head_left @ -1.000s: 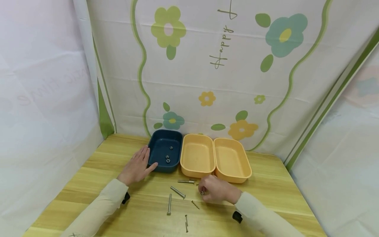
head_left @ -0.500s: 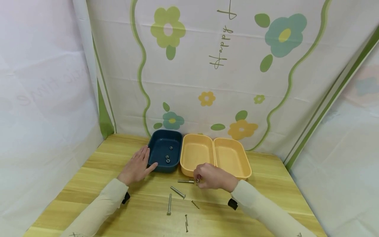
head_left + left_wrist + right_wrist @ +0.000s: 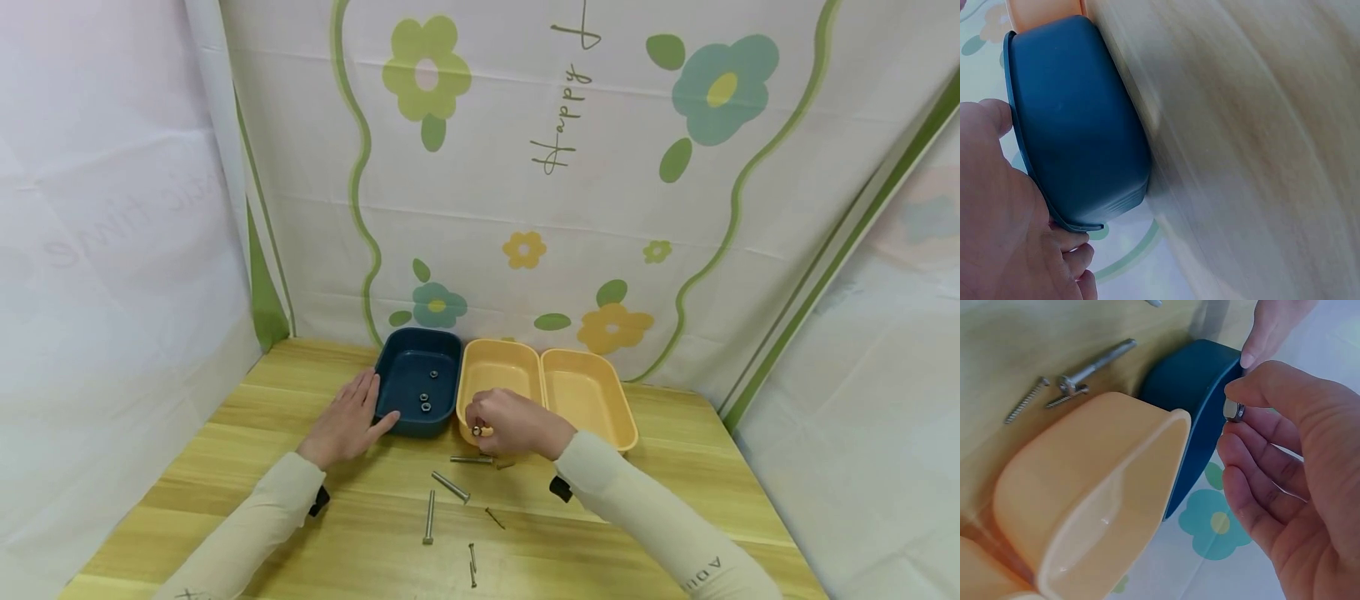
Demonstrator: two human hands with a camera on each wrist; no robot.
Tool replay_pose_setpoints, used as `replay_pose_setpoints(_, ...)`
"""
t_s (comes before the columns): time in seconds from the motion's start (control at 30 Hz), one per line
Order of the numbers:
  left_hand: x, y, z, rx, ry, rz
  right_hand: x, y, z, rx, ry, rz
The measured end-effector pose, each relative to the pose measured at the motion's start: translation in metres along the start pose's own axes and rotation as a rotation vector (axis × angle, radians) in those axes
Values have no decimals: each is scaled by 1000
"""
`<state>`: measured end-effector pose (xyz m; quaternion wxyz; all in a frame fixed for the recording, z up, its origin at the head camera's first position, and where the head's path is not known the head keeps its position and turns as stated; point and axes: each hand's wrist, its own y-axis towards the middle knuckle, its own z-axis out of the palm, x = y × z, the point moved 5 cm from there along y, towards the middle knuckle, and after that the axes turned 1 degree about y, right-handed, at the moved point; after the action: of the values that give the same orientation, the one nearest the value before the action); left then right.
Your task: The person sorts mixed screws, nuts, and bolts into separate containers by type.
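Observation:
My right hand pinches a steel nut between thumb and fingers, above the front of the middle yellow tray. At the left, my left hand rests against the dark blue tray, fingers along its side and thumb over the front rim. Several nuts lie inside the blue tray. Seen from the left wrist, the blue tray's outer wall stands beside the fingers, which lie fairly straight at the rim.
Another yellow tray adjoins on the right. Large bolts and small screws lie scattered on the wooden table before the trays. A flowered cloth hangs behind.
My right hand has moved left and away from me with the nut, from the table by the bolts to over the middle tray. The left hand stays put.

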<state>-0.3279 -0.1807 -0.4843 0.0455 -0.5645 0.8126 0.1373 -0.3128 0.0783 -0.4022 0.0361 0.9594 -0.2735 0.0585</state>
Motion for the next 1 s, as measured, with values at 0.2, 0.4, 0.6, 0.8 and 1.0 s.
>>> replay_pose_setpoints(0.2, 0, 0, 0, 8, 1, -6, -3, 24, 0, 2, -65, 0)
replay_pose_setpoints(0.4, -1, -1, 0, 9, 3, -5, -7, 45, 3, 27, -107, 53)
replay_pose_setpoints(0.6, -1, -1, 0, 0, 0, -10, -12, 63, 9, 25, -129, 104)
replay_pose_setpoints(0.8, 1, 0, 2, -6, -2, -12, -21, 77, 17, -5, -84, 132)
replay_pose_setpoints(1.0, 1, 1, 3, -15, -5, 0, -36, 88, 22, -35, -17, 201)
